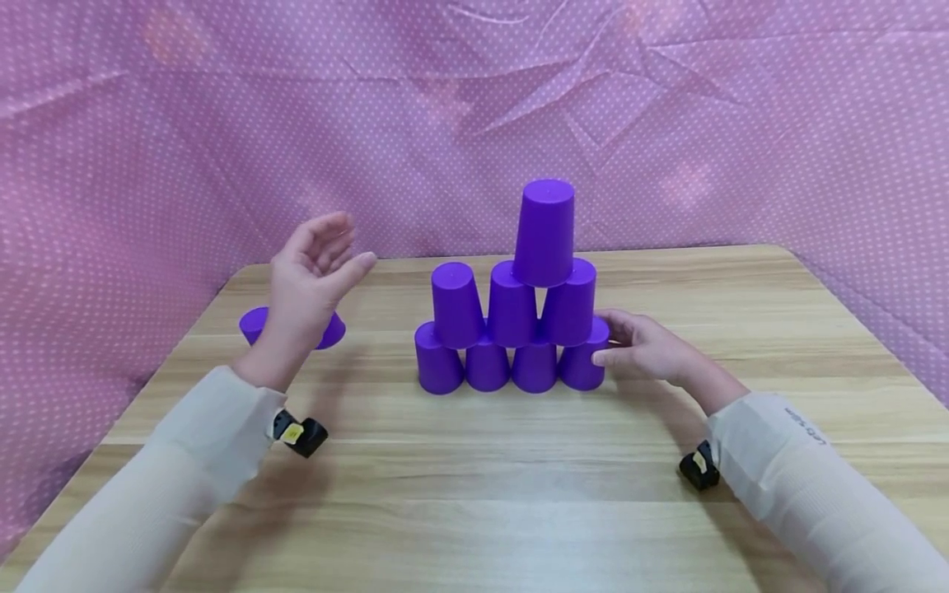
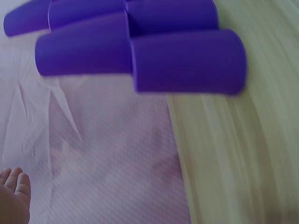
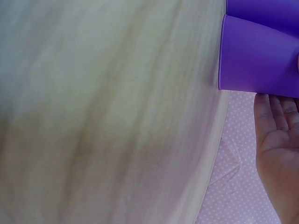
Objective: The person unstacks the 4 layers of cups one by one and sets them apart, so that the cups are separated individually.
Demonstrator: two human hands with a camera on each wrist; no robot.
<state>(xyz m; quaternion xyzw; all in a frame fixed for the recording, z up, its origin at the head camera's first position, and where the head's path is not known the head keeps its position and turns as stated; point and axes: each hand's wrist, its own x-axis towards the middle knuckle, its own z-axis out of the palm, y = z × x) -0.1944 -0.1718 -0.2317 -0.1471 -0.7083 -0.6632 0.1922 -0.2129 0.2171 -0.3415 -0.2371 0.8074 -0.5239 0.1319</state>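
Purple cups stand upside down in a stepped stack: several in the bottom row, three in the middle row (image 1: pixel 511 305) and a single top cup (image 1: pixel 547 235) resting across two of them. My right hand (image 1: pixel 641 350) is at the bottom row's right end cup (image 1: pixel 582 366), thumb on its front and fingers at its far side. In the right wrist view, the fingertips meet that cup (image 3: pixel 257 56). Off to the left of the stack, my left hand (image 1: pixel 311 259) is raised with fingers loosely bent, holding nothing.
Behind the left wrist, more purple cup shapes (image 1: pixel 334 331) lie on the wooden table (image 1: pixel 460 478), partly hidden by the arm. A pink dotted cloth (image 1: pixel 415 123) hangs behind and at both sides of the table. Each wrist wears a small black camera (image 1: pixel 300 432).
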